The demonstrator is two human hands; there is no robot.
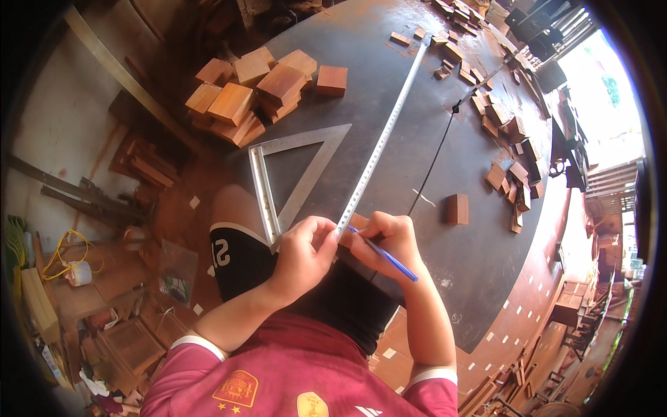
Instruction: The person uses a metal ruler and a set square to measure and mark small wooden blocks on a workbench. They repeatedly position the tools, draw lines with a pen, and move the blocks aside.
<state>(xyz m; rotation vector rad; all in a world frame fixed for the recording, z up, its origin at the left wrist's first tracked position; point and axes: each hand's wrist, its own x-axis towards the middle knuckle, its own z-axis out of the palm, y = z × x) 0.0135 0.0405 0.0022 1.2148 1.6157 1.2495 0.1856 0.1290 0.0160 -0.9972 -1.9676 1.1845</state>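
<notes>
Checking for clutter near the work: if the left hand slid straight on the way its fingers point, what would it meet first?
The left hand points up and right, pinching the long steel ruler. It would likely meet the right hand and the small wooden block under it first; depth is unclear.

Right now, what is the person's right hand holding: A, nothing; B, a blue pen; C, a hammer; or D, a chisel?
B: the right hand grips a thin blue pen at the near end of the long metal ruler, over a small wooden block.
</notes>
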